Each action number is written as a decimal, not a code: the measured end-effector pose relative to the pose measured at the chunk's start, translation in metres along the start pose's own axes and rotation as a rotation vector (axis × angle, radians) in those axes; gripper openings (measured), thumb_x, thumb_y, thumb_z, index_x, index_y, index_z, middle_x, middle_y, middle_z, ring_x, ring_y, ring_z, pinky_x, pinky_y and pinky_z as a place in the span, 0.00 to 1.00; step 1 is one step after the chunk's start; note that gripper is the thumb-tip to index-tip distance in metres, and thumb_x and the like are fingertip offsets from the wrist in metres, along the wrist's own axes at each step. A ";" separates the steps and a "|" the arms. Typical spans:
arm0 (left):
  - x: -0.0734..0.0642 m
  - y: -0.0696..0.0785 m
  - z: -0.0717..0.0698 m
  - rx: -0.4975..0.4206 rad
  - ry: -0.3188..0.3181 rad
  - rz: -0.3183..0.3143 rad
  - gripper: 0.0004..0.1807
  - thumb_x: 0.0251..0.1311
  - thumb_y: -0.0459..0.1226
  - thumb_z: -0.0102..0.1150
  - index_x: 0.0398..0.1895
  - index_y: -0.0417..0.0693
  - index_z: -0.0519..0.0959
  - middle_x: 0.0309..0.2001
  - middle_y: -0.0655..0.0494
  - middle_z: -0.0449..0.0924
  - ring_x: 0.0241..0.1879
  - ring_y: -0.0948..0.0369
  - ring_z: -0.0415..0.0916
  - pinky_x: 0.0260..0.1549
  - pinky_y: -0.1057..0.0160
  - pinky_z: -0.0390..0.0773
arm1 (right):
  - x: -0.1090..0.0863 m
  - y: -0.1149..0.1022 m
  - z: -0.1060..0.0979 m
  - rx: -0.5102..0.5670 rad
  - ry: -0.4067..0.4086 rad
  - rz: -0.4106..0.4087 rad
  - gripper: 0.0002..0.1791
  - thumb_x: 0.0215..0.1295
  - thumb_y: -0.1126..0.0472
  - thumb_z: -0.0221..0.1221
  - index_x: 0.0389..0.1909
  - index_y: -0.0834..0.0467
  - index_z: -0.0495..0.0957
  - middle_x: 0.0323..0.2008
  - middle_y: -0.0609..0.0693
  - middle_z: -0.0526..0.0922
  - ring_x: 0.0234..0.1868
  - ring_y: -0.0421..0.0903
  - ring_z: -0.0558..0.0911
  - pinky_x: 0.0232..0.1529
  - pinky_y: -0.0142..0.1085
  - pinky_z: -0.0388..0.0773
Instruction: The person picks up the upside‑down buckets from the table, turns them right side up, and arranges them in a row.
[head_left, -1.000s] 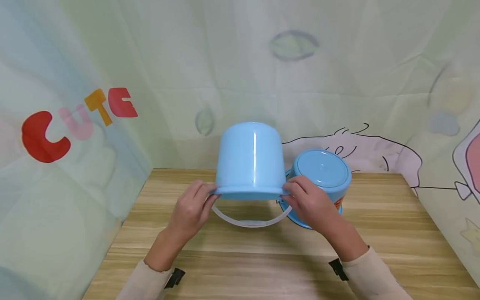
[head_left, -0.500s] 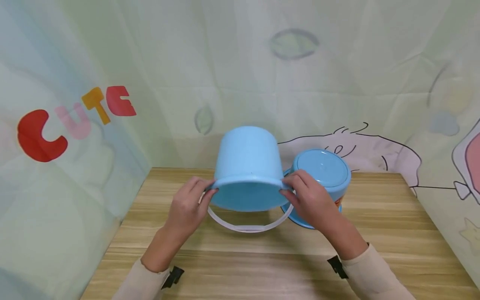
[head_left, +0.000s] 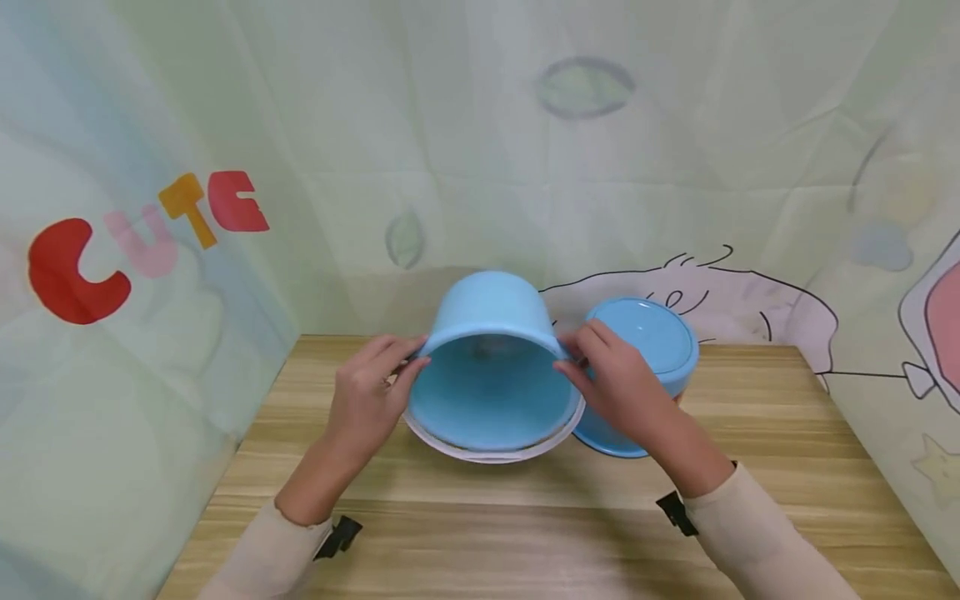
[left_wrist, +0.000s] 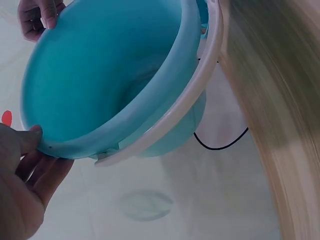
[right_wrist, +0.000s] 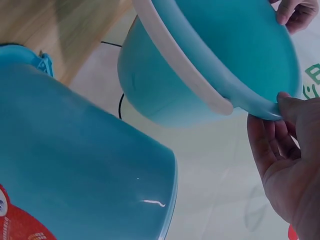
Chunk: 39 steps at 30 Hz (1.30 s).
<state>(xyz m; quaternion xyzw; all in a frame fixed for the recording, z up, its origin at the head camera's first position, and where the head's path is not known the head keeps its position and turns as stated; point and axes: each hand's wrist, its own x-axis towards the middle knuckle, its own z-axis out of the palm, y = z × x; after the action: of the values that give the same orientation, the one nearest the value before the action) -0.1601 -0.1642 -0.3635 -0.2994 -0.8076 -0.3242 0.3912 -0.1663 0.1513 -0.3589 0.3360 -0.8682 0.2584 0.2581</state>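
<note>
A light blue plastic bucket is tilted over the table, its wide mouth facing the head camera and its base pointing back. My left hand pinches the rim on the left side, thumb inside the mouth in the left wrist view. On the opposite side, my right hand pinches the rim the same way, thumb over the edge. The white handle hangs along the lower rim. The bucket's inside shows bare blue walls. A second blue bucket stands upside down, partly behind my right forearm.
The wood-grain table ends at the back against a printed cloth backdrop. The upturned bucket stands close to the right of the held one, with a red-orange print on its side.
The held bucket has tipped from nearly upside down until its mouth faces the head camera, its base swinging down and back. Both hands rose slightly with the rim. The second bucket stayed put.
</note>
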 end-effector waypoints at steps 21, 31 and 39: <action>0.041 -0.017 -0.002 -0.081 -0.163 -0.300 0.17 0.57 0.26 0.73 0.50 0.37 0.88 0.43 0.42 0.90 0.38 0.50 0.88 0.36 0.50 0.89 | 0.044 0.012 -0.006 0.132 -0.157 0.282 0.20 0.68 0.63 0.68 0.59 0.58 0.80 0.47 0.52 0.82 0.45 0.48 0.82 0.47 0.47 0.87; 0.060 -0.031 -0.003 -0.060 -0.334 -0.440 0.14 0.64 0.31 0.69 0.52 0.40 0.88 0.42 0.42 0.89 0.37 0.48 0.88 0.35 0.49 0.88 | 0.059 0.019 0.000 0.145 -0.199 0.357 0.20 0.71 0.60 0.66 0.62 0.56 0.81 0.48 0.54 0.86 0.47 0.52 0.88 0.44 0.47 0.88; 0.071 -0.046 -0.003 -0.128 -0.481 -0.578 0.14 0.69 0.34 0.65 0.55 0.41 0.86 0.45 0.40 0.89 0.37 0.50 0.86 0.34 0.58 0.86 | 0.069 0.027 0.003 0.190 -0.293 0.431 0.19 0.73 0.58 0.63 0.63 0.56 0.82 0.51 0.56 0.88 0.48 0.53 0.89 0.44 0.46 0.88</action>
<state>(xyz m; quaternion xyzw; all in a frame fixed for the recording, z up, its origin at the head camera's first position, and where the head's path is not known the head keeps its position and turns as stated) -0.2290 -0.1786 -0.3166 -0.1504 -0.9056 -0.3915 0.0635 -0.2307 0.1354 -0.3252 0.2001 -0.9196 0.3360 0.0363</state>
